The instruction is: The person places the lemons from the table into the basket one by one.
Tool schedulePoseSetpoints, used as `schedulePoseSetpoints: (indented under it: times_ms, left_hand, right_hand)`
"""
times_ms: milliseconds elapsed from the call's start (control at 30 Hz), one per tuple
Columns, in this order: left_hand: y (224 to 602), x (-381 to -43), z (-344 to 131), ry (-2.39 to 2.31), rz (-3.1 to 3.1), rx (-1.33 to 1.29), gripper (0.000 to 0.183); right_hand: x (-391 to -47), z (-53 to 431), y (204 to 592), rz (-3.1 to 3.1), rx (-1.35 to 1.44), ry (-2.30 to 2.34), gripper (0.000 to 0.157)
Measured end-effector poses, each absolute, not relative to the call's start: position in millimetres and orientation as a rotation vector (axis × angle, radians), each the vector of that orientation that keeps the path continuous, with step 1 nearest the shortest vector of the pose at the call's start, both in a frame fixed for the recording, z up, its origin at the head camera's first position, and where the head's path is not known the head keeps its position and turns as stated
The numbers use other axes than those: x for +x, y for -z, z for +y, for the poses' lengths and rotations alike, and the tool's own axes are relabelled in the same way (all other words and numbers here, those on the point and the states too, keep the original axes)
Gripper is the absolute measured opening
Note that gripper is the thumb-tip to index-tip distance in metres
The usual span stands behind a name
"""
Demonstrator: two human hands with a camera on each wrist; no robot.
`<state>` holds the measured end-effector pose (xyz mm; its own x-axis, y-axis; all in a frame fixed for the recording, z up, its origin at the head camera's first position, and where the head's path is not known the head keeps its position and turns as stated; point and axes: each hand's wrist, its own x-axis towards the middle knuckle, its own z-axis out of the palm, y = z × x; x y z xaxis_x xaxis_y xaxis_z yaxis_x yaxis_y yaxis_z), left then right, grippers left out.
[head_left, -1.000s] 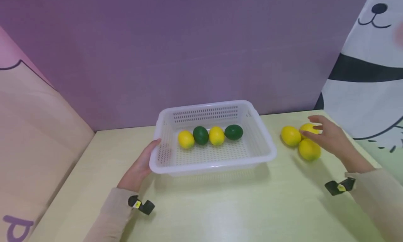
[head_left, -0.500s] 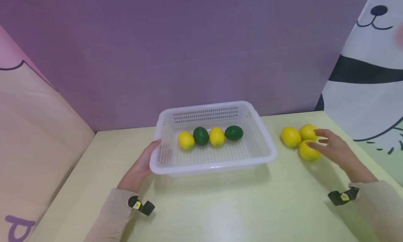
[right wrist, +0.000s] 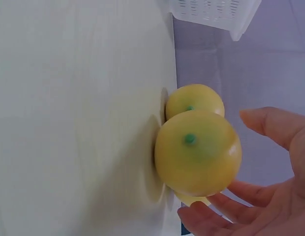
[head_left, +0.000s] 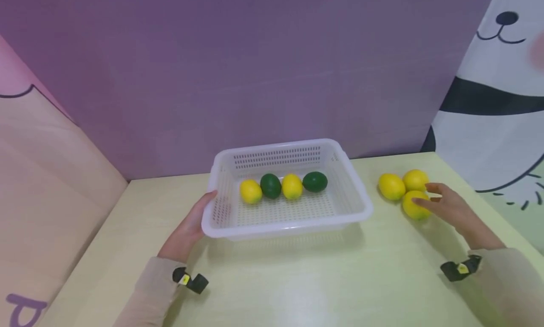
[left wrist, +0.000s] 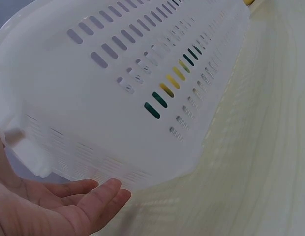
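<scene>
My left hand [head_left: 191,228] holds the left end of a white plastic basket [head_left: 293,228], its thumb over the rim; in the left wrist view, fingers [left wrist: 101,199] lie along the outer wall. Inside, two yellow lemons [head_left: 250,192] and two dark green oval fruits [head_left: 270,186] stand in an alternating row. To the right, three more lemons sit clustered on the table. My right hand [head_left: 454,213] is spread around the nearest lemon [right wrist: 199,160], with the green stem nub visible. The right wrist view shows its thumb [right wrist: 270,125] apart from that lemon, fingers beyond it.
Another lemon [head_left: 391,186] lies left in the cluster, and one [head_left: 415,180] sits behind. The pale wooden table [head_left: 276,284] ends at a purple backdrop [head_left: 272,81]. A panel with a cartoon animal [head_left: 501,90] stands at the right.
My right hand has come down and toward me, from over the rear lemon to around the nearest one. The left hand and the basket have stayed in place.
</scene>
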<state>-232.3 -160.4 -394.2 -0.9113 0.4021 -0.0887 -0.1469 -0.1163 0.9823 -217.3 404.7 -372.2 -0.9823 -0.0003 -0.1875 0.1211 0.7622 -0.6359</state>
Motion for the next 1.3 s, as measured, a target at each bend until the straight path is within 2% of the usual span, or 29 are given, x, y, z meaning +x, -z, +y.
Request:
schedulePoseSetpoints:
  times_ms: [300, 700, 967, 1300]
  left_hand:
    - [393.9, -232.8, -160.0, -2.080, 1.802, 0.278, 0.062]
    - [391.5, -231.6, -158.9, -2.078, 1.797, 0.249, 0.061]
    - [391.4, -232.5, -159.9, -2.070, 1.811, 0.249, 0.061]
    - [391.7, -232.8, -160.9, -2.067, 1.821, 0.265, 0.062]
  right_hand:
    - [-220.1, 403.0, 380.8, 2.692, 0.155, 1.021, 0.103]
    - [-221.0, 401.5, 384.3, 2.731, 0.134, 1.016, 0.099]
    - [-221.5, 400.0, 384.6, 2.708, 0.182, 1.012, 0.108]
    - [-219.2, 396.7, 381.6, 2.723, 0.217, 0.985, 0.107]
